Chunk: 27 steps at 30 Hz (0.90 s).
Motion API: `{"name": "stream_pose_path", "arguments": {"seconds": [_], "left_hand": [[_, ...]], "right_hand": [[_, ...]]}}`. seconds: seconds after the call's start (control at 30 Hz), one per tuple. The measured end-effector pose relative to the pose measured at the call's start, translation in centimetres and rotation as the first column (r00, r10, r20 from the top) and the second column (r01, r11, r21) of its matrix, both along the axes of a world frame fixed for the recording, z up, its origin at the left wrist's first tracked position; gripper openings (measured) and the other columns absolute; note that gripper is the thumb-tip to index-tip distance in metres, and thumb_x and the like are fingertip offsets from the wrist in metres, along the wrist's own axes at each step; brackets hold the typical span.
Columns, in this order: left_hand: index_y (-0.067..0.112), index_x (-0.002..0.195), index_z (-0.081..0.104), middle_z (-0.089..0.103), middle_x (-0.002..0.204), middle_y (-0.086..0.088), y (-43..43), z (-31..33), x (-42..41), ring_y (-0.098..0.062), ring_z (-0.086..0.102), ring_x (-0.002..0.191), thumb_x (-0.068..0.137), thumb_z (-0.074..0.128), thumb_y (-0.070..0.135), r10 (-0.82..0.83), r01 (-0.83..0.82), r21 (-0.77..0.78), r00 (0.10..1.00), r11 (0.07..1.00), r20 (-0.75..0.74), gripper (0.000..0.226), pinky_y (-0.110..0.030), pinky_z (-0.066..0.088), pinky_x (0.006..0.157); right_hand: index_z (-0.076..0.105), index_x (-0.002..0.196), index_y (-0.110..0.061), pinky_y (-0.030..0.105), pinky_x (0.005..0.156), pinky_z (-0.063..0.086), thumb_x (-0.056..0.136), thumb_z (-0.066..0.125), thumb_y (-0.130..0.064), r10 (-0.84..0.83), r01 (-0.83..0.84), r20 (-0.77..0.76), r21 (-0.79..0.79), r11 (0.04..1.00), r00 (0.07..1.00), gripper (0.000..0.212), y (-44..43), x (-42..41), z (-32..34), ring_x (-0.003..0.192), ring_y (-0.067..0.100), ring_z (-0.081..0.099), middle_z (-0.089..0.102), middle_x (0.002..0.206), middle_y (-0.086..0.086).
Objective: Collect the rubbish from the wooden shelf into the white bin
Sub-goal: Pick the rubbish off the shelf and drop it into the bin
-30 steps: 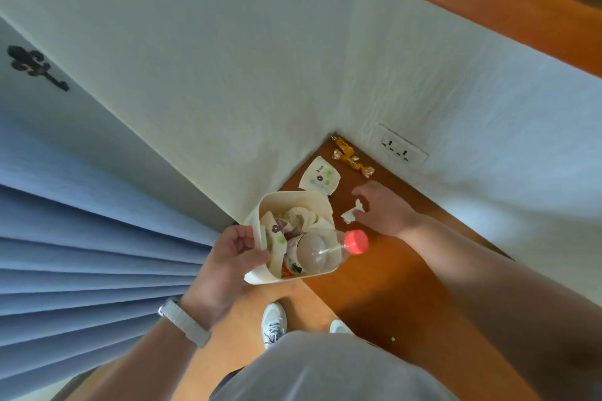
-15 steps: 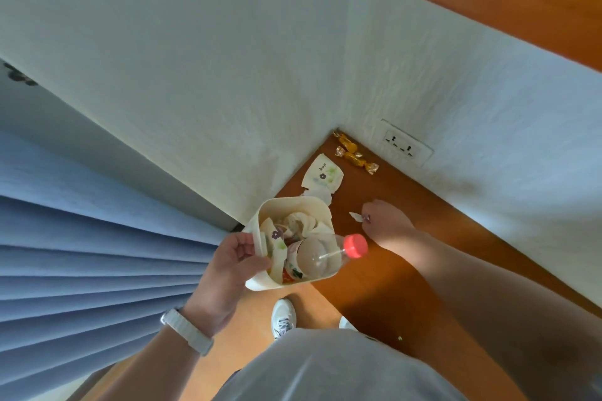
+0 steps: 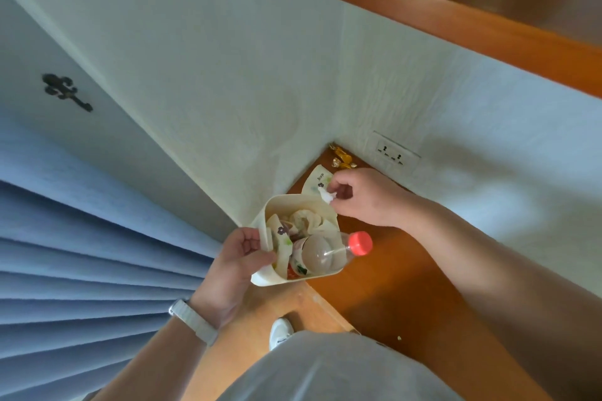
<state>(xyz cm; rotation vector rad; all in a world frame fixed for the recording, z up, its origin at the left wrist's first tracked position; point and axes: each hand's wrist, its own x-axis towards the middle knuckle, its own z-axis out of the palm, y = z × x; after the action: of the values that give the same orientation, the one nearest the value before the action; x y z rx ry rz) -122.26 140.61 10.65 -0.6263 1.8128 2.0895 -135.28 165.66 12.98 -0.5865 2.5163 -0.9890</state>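
My left hand [image 3: 239, 259] grips the near-left rim of the white bin [image 3: 286, 203], held beside the wooden shelf's [image 3: 391, 277] left end. The bin holds crumpled paper, flowered wrappers and a clear plastic bottle with a red cap [image 3: 360, 243] sticking out over the rim. My right hand [image 3: 361, 197] pinches a small white paper scrap [image 3: 326, 196] just above the bin's far right rim. On the shelf behind lie a white flowered wrapper [image 3: 317, 180] and gold sweet wrappers [image 3: 340, 156] in the corner.
White walls meet at the shelf's back corner, with a double wall socket [image 3: 392, 153] just above the shelf. Blue curtain folds [image 3: 81, 254] hang to the left. A tiny crumb [image 3: 399, 338] lies on the shelf's near part. My white shoe [image 3: 279, 332] shows below on the floor.
My right hand picked the white scrap off the shelf and carried it left, up to the bin's far rim. The bin stayed in my left hand.
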Motion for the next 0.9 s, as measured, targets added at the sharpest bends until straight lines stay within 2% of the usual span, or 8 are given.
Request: {"name": "stream_pose_path", "arguments": {"seconds": [0.23,0.3,0.37,0.53,0.63,0.73,0.8,0.9], "left_hand": [[-0.003,0.114,0.055,0.067,0.096,-0.016,0.1,1.0,0.1,-0.032,0.067,0.091,0.069,0.069,0.008,0.009,-0.009,0.004,0.999,1.0,-0.036,0.049,-0.037,0.057,0.082],[-0.004,0.115,0.055,0.066,0.095,-0.016,0.0,1.2,0.2,-0.031,0.068,0.089,0.07,0.068,0.007,0.021,-0.02,0.009,0.999,1.0,-0.039,0.048,-0.035,0.058,0.079],[-0.005,0.116,0.054,0.066,0.096,-0.017,-0.2,1.3,0.3,-0.03,0.068,0.088,0.07,0.068,0.007,0.036,-0.035,0.014,0.999,0.999,-0.033,0.049,-0.032,0.059,0.076],[-0.006,0.116,0.054,0.064,0.101,-0.024,-0.7,1.0,0.6,-0.036,0.065,0.09,0.069,0.067,0.007,0.091,-0.091,-0.003,0.996,0.996,0.001,0.051,-0.044,0.055,0.084],[-0.003,0.111,0.055,0.065,0.099,-0.022,-1.0,0.8,0.9,-0.033,0.066,0.085,0.067,0.068,0.007,0.132,-0.132,-0.019,0.991,0.991,0.024,0.047,-0.041,0.056,0.077],[-0.009,0.115,0.052,0.06,0.105,-0.037,-1.2,0.3,1.4,-0.039,0.062,0.09,0.066,0.068,0.005,0.18,-0.179,-0.023,0.982,0.984,0.059,0.053,-0.058,0.051,0.087],[-0.012,0.116,0.051,0.056,0.112,-0.045,-1.4,0.0,1.6,-0.042,0.06,0.092,0.066,0.068,0.005,0.21,-0.208,-0.034,0.973,0.978,0.091,0.056,-0.066,0.045,0.095],[-0.01,0.113,0.052,0.061,0.101,-0.036,-1.7,-0.3,2.0,-0.038,0.064,0.088,0.065,0.07,0.006,0.236,-0.229,-0.077,0.965,0.97,0.114,0.054,-0.058,0.051,0.09]], "right_hand": [[0.068,0.098,-0.026,0.022,0.062,0.047,0.09,0.065,-0.021,0.183,-0.18,-0.04,0.062,0.982,0.982,0.01,-4.7,0.1,2.0,0.077,0.001,0.059,0.065,0.088,-0.015],[0.068,0.101,-0.026,0.023,0.058,0.047,0.09,0.064,-0.021,0.2,-0.197,-0.048,0.064,0.978,0.979,0.014,-5.5,0.0,1.8,0.07,0.0,0.058,0.067,0.09,-0.012],[0.067,0.104,-0.027,0.019,0.054,0.039,0.089,0.064,-0.022,0.205,-0.202,-0.057,0.057,0.978,0.977,0.016,-5.8,-0.3,1.4,0.063,-0.001,0.054,0.066,0.09,-0.011],[0.065,0.109,-0.026,0.023,0.065,0.048,0.091,0.062,-0.032,0.126,-0.126,-0.058,-0.004,0.992,0.99,0.019,-5.0,-1.9,0.0,0.078,0.001,0.059,0.062,0.091,-0.018],[0.063,0.111,-0.027,0.025,0.064,0.047,0.092,0.059,-0.033,0.043,-0.041,-0.045,0.056,0.998,0.998,0.02,-3.4,-3.7,-2.6,0.08,0.001,0.058,0.061,0.094,-0.017],[0.058,0.12,-0.025,0.023,0.067,0.044,0.093,0.059,-0.034,0.007,-0.01,0.019,0.167,0.986,1.0,0.028,-1.9,-5.0,-6.6,0.089,0.006,0.057,0.061,0.111,-0.008],[0.053,0.128,-0.026,0.027,0.076,0.048,0.092,0.061,-0.033,0.025,-0.042,0.082,0.212,0.976,0.996,0.038,-1.4,-5.3,-9.3,0.101,0.011,0.057,0.054,0.127,-0.004],[0.043,0.141,-0.027,0.04,0.093,0.051,0.088,0.065,-0.034,0.114,-0.125,0.054,0.316,0.94,0.992,0.058,-1.9,-5.5,-12.3,0.124,0.023,0.05,0.038,0.146,0.0]]}}
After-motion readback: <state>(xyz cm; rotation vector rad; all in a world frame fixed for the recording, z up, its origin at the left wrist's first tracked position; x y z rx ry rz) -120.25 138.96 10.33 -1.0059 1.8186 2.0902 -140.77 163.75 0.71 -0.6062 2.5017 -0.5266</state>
